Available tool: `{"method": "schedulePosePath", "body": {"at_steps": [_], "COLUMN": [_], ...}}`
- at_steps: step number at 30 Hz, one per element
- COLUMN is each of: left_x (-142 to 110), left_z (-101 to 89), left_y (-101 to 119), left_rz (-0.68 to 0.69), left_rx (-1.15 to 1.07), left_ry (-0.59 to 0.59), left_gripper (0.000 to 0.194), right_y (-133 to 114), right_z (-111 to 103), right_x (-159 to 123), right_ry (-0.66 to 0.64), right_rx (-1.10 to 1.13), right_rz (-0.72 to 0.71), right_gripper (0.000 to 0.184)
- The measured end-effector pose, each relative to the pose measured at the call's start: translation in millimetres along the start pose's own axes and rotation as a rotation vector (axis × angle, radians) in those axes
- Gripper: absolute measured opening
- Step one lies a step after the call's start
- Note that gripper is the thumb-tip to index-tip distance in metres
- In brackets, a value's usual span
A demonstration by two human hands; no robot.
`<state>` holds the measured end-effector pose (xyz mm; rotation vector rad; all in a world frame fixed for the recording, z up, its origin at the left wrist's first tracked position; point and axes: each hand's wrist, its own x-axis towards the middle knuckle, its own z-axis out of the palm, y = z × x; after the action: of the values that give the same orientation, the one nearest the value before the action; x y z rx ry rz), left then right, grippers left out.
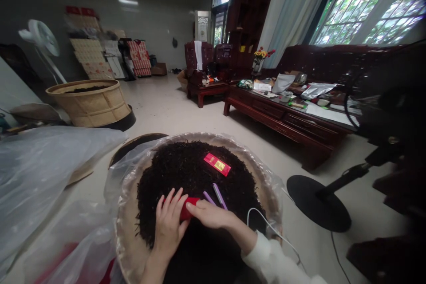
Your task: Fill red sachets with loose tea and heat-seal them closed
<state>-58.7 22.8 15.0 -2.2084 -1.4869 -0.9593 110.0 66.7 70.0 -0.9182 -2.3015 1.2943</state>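
Observation:
My left hand (170,218) lies over a small red packet (189,209), its fingers stretched across the top and its thumb at the near side. From the right, my right hand (211,214) grips the same packet with the thumb on top; its other fingers are mostly hidden. Below both hands is a wide round basket (128,235) lined with clear plastic, holding dark dried tea leaves (179,159). On the leaves lies a flat red packet with a gold label (217,164). Two slim purple bars (218,195) stick out just beyond my right hand.
A white cord (266,222) crosses the basket's right rim. A black fan stand (318,204) is close on the right. Clear plastic sheeting (53,164) spreads at left, near another basket (95,106). A cluttered wooden table (279,120) stands beyond.

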Motion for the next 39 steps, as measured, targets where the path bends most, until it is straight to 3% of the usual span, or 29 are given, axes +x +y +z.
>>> {"method": "schedulePosePath", "body": {"at_steps": [6,15,18,23,25,28,30,35,39], "left_x": [-3.2,-6.1,-3.9,-9.1,-12.0,-14.2,-14.3,-13.0,-11.7], "left_z": [-0.5,-7.4,-8.3,-0.7,3.4,7.2,7.8,6.2,4.9], "left_y": [-8.0,-6.9,-7.7,-19.5,-25.0,-30.2,-31.3,-30.8,-31.8], "left_rz": [-0.019,-0.039,-0.047,-0.199,-0.282,-0.394,-0.452,-0.543,-0.576], "left_rx": [-0.032,-0.034,-0.027,-0.140,-0.198,-0.254,-0.280,-0.333,-0.359], "left_ry": [0.018,-0.006,-0.026,0.019,0.060,0.118,0.147,0.158,0.153], "left_gripper": [0.048,0.047,0.047,0.039,0.036,0.037,0.039,0.044,0.045], "right_y": [4.5,2.1,0.2,2.5,7.1,18.0,25.8,34.6,30.3], "right_z": [4.1,5.8,5.8,-8.8,-22.9,-45.7,-55.4,-50.6,-33.9], "right_x": [7.4,8.4,8.7,15.4,25.1,49.3,69.0,108.4,113.2], "right_ry": [-0.025,-0.084,-0.117,-0.096,0.004,0.327,0.413,0.152,0.113], "right_rx": [-0.109,0.051,0.143,0.393,0.421,0.121,-0.085,-0.521,-0.791], "right_rz": [-0.027,0.128,0.114,-0.002,-0.010,-0.008,0.020,0.161,0.098], "right_gripper": [0.049,0.052,0.055,0.078,0.082,0.068,0.060,0.085,0.080]}}
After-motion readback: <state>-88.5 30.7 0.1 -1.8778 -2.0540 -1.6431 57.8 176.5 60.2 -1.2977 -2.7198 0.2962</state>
